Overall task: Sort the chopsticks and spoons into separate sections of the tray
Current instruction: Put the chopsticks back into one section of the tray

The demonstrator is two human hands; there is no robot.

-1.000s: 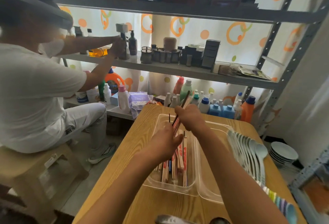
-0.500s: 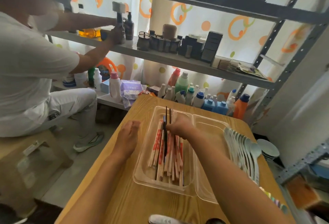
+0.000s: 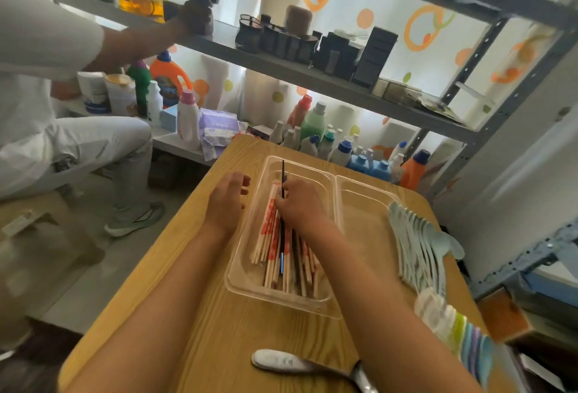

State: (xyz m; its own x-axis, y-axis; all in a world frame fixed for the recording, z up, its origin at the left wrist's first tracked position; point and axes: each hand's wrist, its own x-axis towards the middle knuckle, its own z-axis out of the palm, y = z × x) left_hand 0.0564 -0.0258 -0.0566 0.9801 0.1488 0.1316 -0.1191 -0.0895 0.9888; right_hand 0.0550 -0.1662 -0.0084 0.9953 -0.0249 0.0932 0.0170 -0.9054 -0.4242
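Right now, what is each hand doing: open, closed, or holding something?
Left hand: open, fingers relaxed, over the table beside the tray, holding nothing.
Right hand: pinching the dark chopsticks over the tray's left section.

Tray on the surface, chopsticks inside, spoons to its right

The tray [image 3: 336, 192] sits mid-surface [image 3: 219, 330]; chopsticks [image 3: 275, 252] lie in its left section, under the right hand [image 3: 301, 205]. The left hand [image 3: 226, 202] is just left of the tray. Spoons [image 3: 419, 248] lie right of it; shelves [image 3: 312, 73] stand behind.
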